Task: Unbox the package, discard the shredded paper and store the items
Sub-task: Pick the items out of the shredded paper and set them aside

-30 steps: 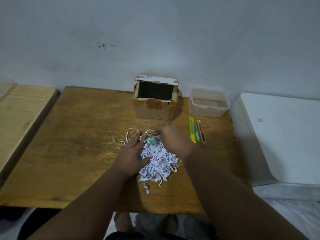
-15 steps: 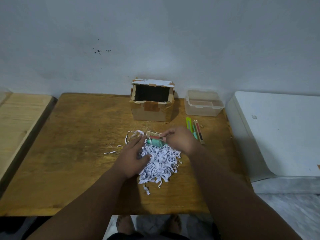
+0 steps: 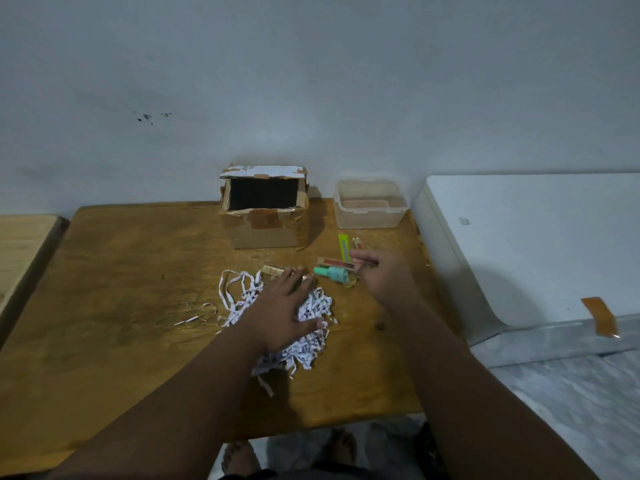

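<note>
left hand [image 3: 284, 311] flat, fingers spread, pinning the shredded paper [image 3: 311, 341] mid table [image 3: 121, 306] while right hand [image 3: 382, 277], seemingly loose and empty, sorts the bottle [image 3: 333, 273] toward the right edge.

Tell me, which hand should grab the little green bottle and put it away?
The right hand, probably. It is open right beside the green bottle and nearer the clear container. The left hand lies flat on the shredded paper.

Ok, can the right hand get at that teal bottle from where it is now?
Probably yes. The teal bottle lies bare on the table, clear of the shredded paper, just left of the right hand. Nothing sits between them, and the left hand rests on the paper.
</note>
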